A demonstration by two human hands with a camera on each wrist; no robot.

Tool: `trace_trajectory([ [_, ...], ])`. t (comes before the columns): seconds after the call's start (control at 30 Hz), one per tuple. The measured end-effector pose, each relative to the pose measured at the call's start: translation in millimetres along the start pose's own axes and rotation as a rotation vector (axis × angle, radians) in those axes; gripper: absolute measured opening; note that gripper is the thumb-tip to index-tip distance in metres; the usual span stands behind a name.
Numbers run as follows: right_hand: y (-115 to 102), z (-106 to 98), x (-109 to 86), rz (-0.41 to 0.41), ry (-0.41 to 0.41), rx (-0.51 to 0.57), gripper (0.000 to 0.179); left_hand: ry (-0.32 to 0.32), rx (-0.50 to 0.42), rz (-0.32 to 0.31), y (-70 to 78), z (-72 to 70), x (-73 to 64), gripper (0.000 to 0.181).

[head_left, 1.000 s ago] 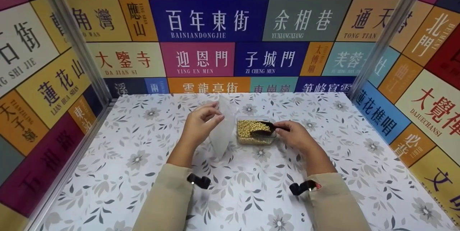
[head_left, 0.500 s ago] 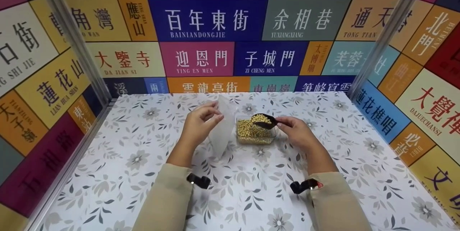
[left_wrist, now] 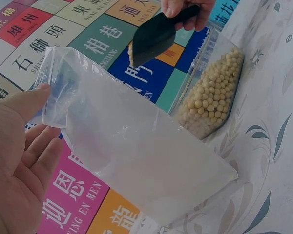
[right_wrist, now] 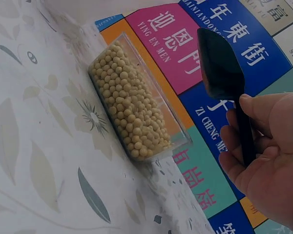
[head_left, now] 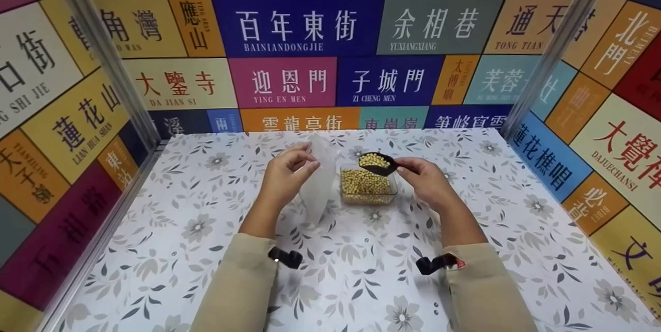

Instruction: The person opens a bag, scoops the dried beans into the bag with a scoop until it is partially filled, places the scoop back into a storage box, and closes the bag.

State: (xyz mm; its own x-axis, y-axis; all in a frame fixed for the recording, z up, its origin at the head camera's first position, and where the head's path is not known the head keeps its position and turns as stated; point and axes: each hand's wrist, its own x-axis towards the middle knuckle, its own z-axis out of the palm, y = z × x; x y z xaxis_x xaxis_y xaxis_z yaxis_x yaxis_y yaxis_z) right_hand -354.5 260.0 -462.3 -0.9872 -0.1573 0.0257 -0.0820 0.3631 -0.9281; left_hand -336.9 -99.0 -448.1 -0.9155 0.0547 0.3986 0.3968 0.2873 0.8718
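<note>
My left hand [head_left: 289, 176] pinches a clear plastic zip bag [head_left: 317, 187] near its top edge, and the bag hangs upright. In the left wrist view the bag [left_wrist: 127, 131] looks flat, with nothing visible inside. My right hand [head_left: 427, 181] grips the handle of a black scoop [head_left: 383, 170], which is heaped with yellow soybeans [head_left: 374, 159]. That scoop is held level above a clear rectangular container [head_left: 356, 200], between bag and right hand. Soybeans [right_wrist: 124, 92] fill much of the container in the right wrist view, where the scoop [right_wrist: 220, 63] shows its underside.
The table [head_left: 330, 280] has a white cloth printed with grey leaves and flowers. Panels with colourful lettered signs [head_left: 299, 25] stand behind and at both sides, joined by clear corner posts [head_left: 111, 58]. Each wrist carries a black strap mount [head_left: 286, 258].
My right hand has lifted the scoop out of the beans and up above the container, now loaded with soybeans. My left hand and the bag have stayed nearly in place.
</note>
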Motion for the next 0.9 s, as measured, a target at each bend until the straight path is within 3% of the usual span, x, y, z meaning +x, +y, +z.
trace_trajectory([
  [0.23, -24, 6, 4.4, -0.012, -0.003, -0.025, 0.042, 0.018, 0.020, -0.005, -3.3, -2.4, 3.0, 0.007],
  [0.47, -67, 15, 14.8, -0.064, -0.041, -0.042, 0.037, 0.022, 0.014, -0.002, -6.7, -3.6, 2.5, 0.008],
  [0.7, -109, 25, 24.9, -0.137, -0.093, -0.263, 0.035, 0.021, 0.043, -0.008, -4.8, -4.3, 0.7, 0.009],
  [0.9, -130, 35, 34.0, -0.172, -0.127, -0.473, 0.035, 0.037, 0.036, 0.007, -2.9, -4.3, 2.0, 0.010],
])
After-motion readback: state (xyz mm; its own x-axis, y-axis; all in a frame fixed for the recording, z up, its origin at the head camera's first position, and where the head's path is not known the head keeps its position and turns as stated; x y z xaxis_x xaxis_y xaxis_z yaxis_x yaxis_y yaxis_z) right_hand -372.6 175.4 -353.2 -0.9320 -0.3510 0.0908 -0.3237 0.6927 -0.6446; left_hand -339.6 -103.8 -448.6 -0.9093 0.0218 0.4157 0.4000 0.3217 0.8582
